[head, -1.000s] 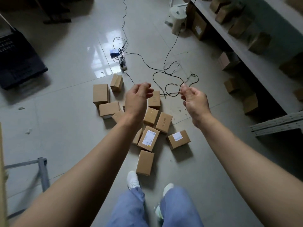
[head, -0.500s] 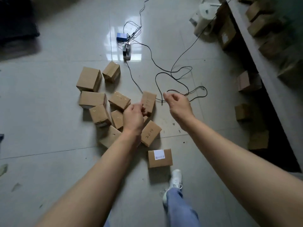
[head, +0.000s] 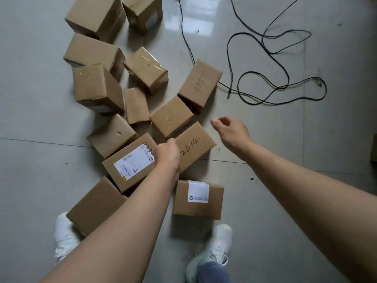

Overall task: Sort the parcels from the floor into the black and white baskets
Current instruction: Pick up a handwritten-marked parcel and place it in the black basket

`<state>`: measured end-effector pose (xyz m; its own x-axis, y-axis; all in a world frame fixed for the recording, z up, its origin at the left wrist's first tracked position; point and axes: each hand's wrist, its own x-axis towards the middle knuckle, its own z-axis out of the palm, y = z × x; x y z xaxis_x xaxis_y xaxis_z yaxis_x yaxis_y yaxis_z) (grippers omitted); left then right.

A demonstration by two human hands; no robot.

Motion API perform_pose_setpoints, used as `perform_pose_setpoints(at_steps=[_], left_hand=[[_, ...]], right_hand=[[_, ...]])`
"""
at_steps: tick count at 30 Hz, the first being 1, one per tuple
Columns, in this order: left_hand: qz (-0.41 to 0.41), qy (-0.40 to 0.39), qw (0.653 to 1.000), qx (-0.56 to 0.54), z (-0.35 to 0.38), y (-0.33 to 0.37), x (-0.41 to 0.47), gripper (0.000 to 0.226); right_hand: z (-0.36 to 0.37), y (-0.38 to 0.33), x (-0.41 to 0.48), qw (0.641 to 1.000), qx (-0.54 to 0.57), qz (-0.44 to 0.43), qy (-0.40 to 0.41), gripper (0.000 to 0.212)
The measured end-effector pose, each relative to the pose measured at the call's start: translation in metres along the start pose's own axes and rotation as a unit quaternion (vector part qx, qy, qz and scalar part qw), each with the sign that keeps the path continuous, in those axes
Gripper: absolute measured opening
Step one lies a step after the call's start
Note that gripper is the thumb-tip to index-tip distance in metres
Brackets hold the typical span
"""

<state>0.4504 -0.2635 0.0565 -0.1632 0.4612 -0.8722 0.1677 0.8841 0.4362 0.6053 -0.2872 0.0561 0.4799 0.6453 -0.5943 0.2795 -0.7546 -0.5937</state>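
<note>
Parcels (head: pixel 171 116) lie scattered on the floor (head: pixel 40 160), centre and upper left of the frame, with no basket in sight. The left hand (head: pixel 168 154) is down at the seam between the labelled box (head: pixel 126 170) and the box marked 2614 (head: pixel 196 142); its fingers are hidden, so I cannot tell if it grips. The right hand (head: pixel 232 131) hovers loose and empty, right of the pile. Stiff taped cardboard, probably light: take one across its short sides.
</note>
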Motion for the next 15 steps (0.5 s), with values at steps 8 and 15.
perform_pose_setpoints(at_steps=[8, 15], left_hand=[[-0.091, 0.015, 0.995, -0.031, 0.036, -0.072, 0.096, 0.036], [-0.105, -0.003, 0.993, -0.049, 0.049, -0.083, 0.135, 0.029]], right_hand=[[0.064, 0.086, 0.075, 0.997, -0.063, 0.026, -0.026, 0.068], [0.089, 0.105, 0.114, 0.994, -0.055, 0.030, -0.092, 0.052]])
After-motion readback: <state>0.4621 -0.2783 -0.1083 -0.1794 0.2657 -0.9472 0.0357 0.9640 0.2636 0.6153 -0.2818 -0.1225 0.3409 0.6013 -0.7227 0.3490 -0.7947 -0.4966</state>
